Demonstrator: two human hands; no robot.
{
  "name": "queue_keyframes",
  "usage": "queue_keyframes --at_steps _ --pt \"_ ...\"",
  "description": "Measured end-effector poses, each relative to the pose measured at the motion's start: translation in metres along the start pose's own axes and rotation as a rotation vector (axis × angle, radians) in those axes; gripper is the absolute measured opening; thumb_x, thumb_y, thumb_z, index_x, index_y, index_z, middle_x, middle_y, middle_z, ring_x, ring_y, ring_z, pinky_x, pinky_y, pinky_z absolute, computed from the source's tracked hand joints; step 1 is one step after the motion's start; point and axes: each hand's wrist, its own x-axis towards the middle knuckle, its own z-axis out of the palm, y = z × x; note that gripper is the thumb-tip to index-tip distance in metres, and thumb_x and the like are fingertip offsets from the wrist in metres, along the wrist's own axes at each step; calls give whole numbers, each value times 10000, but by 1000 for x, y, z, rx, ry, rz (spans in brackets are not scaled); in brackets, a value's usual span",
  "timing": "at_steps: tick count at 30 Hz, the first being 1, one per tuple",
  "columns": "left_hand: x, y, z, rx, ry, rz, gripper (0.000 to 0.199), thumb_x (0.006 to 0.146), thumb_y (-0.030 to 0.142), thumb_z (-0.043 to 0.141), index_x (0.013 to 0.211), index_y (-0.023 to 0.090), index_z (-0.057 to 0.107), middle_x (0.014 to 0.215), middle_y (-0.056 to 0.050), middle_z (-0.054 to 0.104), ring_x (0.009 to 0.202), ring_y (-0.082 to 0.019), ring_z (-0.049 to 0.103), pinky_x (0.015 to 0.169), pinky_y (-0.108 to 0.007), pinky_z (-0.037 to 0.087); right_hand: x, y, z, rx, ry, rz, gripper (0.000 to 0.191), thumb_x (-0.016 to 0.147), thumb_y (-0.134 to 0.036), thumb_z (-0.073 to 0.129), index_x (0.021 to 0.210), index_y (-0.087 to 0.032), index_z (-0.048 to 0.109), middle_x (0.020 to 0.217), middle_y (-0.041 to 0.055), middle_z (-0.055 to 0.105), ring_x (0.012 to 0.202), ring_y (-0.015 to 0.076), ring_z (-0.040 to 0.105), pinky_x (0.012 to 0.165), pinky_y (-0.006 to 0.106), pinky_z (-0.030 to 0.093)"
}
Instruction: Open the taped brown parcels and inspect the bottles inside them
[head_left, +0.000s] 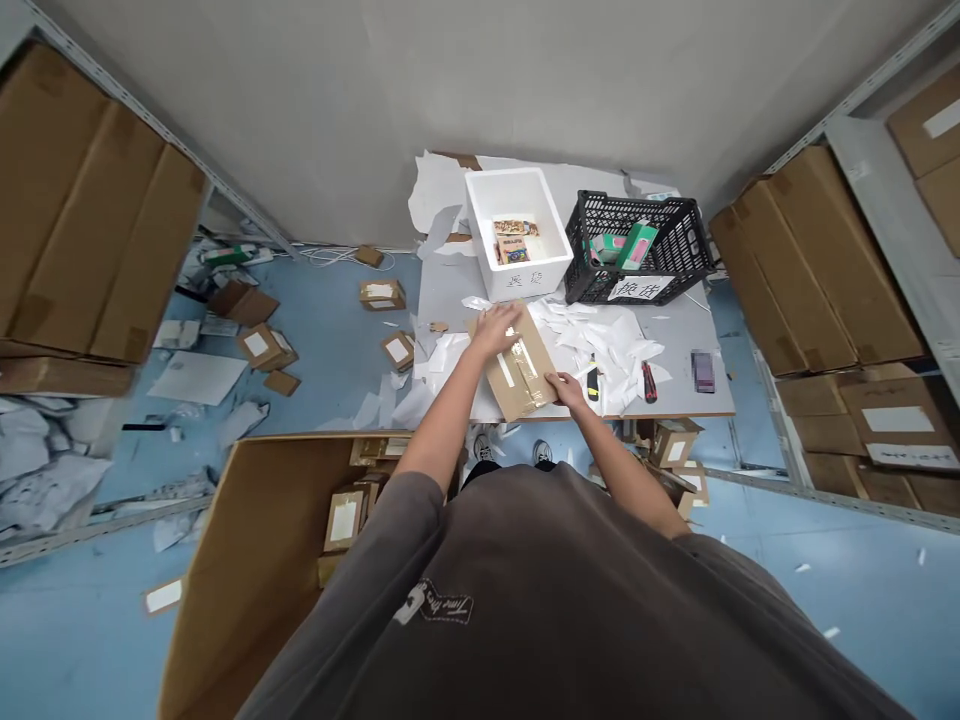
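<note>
A flat brown cardboard box [531, 375], sealed with shiny tape and bearing a white label strip, is tilted at the front edge of the table. My left hand [495, 330] lies on its upper left part, fingers stretched over the cardboard. At the lower right corner, my right hand [568, 389] grips the box's edge, thumb on top. To the right of that hand are a black and yellow utility knife [592, 382] and a red and black tool [649, 382]. Torn white paper scraps [615, 340] spread behind and beside the box.
At the table's back stand a white foam bin [525, 275] holding small packets and a black plastic crate [637, 290] with green-pink boxes. A phone [703, 371] lies at right. A large open carton [247, 560] stands left of me. Shelves of cartons [817, 270] flank the table.
</note>
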Motion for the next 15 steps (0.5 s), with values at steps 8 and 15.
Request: queue_keyframes --at_steps 8,15 --pt "-93 23 79 -29 -70 -241 1047 807 518 933 1711 313 447 1885 -130 44 1716 -505 11 1329 -710 257 1 12 3 -172 12 58 630 1066 -683 504 1404 -167 629 1327 195 750 902 262 830 789 379 684" --pt "-148 11 141 -230 -31 -278 1200 805 325 945 1783 251 253 1864 -225 -75 1650 -489 336 1267 -587 441 4 22 -12 -611 -100 -657 874 949 -563 740 1716 -270 438 1868 149 127 1655 401 350 1267 568 439"
